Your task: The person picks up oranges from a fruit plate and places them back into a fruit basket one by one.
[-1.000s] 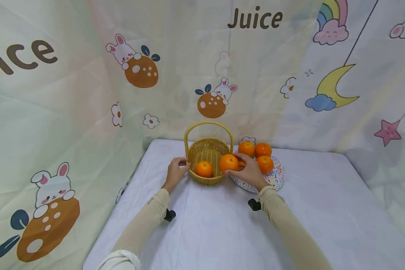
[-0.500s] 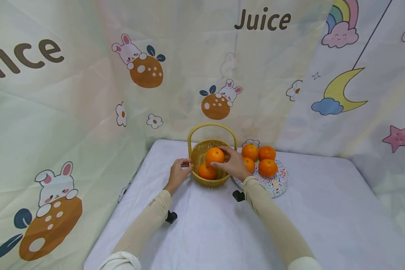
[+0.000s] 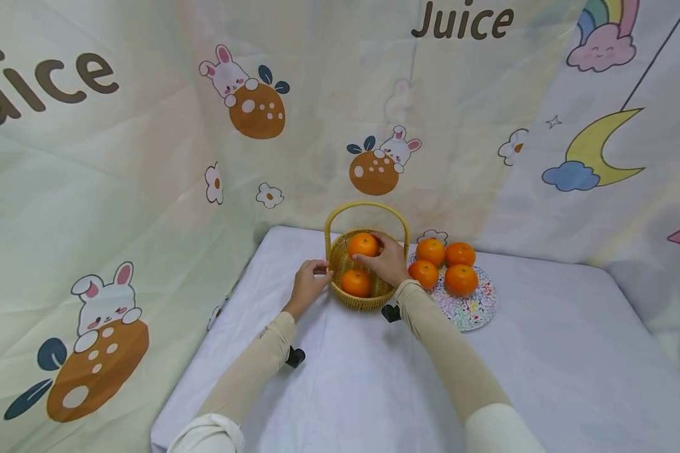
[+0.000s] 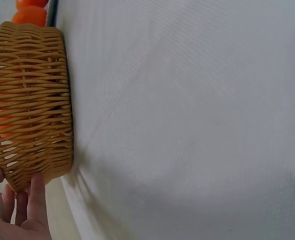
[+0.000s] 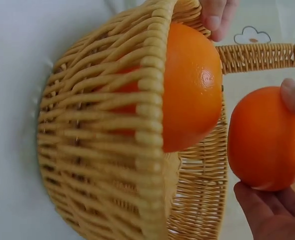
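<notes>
A yellow wicker basket (image 3: 361, 304) with an arched handle stands on the table, one orange (image 3: 356, 283) lying inside near its front. My left hand (image 3: 310, 284) pinches the basket's left rim; in the left wrist view, thumb and fingers of that hand (image 4: 22, 212) lie on either side of the wicker edge. With my right hand (image 3: 391, 259) I hold a second orange (image 3: 363, 244) over the back of the basket. The right wrist view has this held orange (image 5: 265, 140) just above the rim, gripped between thumb and fingers.
A round speckled plate (image 3: 469, 314) with several oranges (image 3: 461, 280) sits right of the basket. White cloth covers the table (image 3: 345, 377). A printed curtain (image 3: 306, 113) rises directly behind it.
My right hand has carried the orange leftward from beside the plate to over the basket, then farther back within it. My left hand stays at the basket's rim.
</notes>
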{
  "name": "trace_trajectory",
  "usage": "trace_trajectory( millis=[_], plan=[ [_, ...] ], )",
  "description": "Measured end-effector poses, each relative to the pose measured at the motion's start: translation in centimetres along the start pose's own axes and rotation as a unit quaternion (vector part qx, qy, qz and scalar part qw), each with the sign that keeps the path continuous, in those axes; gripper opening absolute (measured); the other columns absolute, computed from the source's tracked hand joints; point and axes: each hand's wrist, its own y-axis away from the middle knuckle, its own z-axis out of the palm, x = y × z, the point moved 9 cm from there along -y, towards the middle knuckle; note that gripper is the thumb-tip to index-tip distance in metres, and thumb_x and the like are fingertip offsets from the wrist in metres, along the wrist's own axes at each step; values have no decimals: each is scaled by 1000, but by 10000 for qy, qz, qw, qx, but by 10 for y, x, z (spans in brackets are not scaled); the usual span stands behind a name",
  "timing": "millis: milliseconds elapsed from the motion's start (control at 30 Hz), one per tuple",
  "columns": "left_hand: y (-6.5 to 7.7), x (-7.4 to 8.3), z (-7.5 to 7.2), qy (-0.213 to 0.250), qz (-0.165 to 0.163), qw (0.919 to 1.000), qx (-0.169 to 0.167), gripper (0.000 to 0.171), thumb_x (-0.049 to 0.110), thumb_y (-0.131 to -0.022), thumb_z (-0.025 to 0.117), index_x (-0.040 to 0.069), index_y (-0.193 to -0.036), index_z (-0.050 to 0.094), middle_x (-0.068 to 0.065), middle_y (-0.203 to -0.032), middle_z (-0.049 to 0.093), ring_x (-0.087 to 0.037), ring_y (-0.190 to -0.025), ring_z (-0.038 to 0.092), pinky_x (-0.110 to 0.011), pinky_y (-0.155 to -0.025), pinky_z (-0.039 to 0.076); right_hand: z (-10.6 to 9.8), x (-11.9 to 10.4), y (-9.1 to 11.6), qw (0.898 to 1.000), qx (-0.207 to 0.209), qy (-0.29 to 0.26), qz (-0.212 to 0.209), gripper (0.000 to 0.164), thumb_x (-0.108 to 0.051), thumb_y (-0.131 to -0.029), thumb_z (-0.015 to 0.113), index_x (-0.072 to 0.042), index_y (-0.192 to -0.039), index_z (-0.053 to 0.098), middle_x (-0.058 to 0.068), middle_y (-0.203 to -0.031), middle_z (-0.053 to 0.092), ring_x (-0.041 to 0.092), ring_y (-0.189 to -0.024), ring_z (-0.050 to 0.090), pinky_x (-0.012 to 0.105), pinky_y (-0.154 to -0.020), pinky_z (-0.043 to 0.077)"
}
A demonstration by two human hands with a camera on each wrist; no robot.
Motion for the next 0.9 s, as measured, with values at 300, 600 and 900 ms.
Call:
trace_trajectory(
  millis=[300, 600, 900],
  plan=[
    [1, 0, 2, 23, 32, 10000, -23, 25, 8, -87, 72, -4, -107, 66, -13, -103, 57, -26, -92, 65, -37, -88, 54, 10, 11, -4, 9982, 104, -29, 595, 73, -35, -77, 83, -4, -136, 52, 12, -129, 57, 28, -112, 57, 43, -98, 48],
    [-1, 1, -1, -82, -26, 10000, 41, 24, 8, -87, 72, -3, -108, 66, -12, -103, 57, -24, -92, 65, -33, -86, 54, 27, 18, -10, 9959, 35, -96, 896, 75, -34, -80, 82, 0, -138, 48, 16, -131, 55, 32, -113, 55, 45, -101, 46],
    [1, 4, 1, -50, -139, 9999, -12, 24, 5, -87, 72, -5, -108, 65, -14, -104, 56, -27, -94, 65, -35, -89, 54, 36, 29, -5, 9942, -21, 29, 1079, 74, -32, -78, 83, 0, -135, 50, 18, -128, 57, 34, -112, 55, 47, -101, 45]
  ],
)
